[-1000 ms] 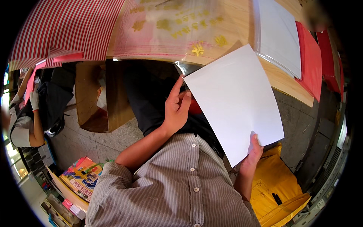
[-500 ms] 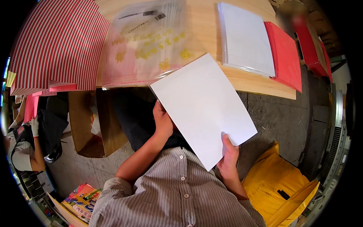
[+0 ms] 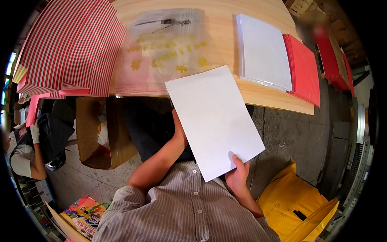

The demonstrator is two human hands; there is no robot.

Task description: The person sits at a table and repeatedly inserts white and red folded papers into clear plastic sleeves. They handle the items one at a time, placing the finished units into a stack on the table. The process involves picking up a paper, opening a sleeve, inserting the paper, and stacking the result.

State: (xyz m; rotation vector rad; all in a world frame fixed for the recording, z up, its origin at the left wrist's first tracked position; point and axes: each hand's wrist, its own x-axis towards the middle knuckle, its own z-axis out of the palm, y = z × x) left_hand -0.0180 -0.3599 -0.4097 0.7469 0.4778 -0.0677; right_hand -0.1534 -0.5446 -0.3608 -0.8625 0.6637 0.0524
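Observation:
I hold a blank white sheet of paper (image 3: 215, 121) tilted over my lap, its far end overlapping the table's near edge. My right hand (image 3: 238, 174) is closed on its near right edge, thumb flat on top and fingers underneath. Along the left edge my left hand (image 3: 179, 131) grips it from below, most of its fingers hidden behind the sheet. Just beyond lies a pile of clear plastic bags (image 3: 165, 50) with yellow print. To the right, a stack of white sheets in clear wrap (image 3: 264, 52) lies beside a stack of red sheets (image 3: 302, 68).
Red-and-white striped stacks (image 3: 74, 48) stand at the table's (image 3: 219, 24) left. An open cardboard box (image 3: 90, 133) is below. A yellow padded envelope (image 3: 292, 201) lies lower right, colourful printed booklets (image 3: 84, 213) lower left. At far left another person's gloved hand (image 3: 35, 133) touches something pink.
The white sheet has turned slightly counterclockwise, and its near right corner has shifted left. My right hand moved with it. The whole tabletop sits slightly lower in view.

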